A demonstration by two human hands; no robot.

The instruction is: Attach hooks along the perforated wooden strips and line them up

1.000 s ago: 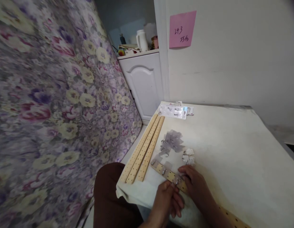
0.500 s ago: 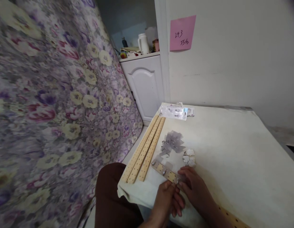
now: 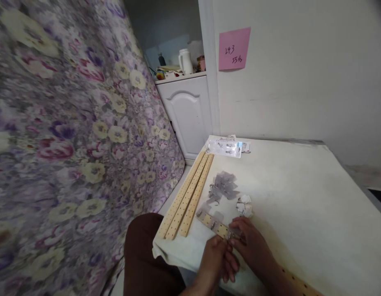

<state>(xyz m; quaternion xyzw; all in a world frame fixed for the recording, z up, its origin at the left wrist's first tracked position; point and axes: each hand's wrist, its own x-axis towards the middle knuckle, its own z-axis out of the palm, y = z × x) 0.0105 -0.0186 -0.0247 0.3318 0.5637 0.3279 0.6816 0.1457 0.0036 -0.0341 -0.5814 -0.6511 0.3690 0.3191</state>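
Pinching a small metal hook [image 3: 230,235] in left hand [image 3: 213,259], clamping the holed wooden strip [image 3: 212,224] under right hand [image 3: 252,244], at desk [image 3: 301,193] front edge; likely light, stiff, slippery, so best gripped fingertip-tight by its shank

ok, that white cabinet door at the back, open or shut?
Shut. The cabinet door sits flush with the cabinet front, and nothing of the inside shows.
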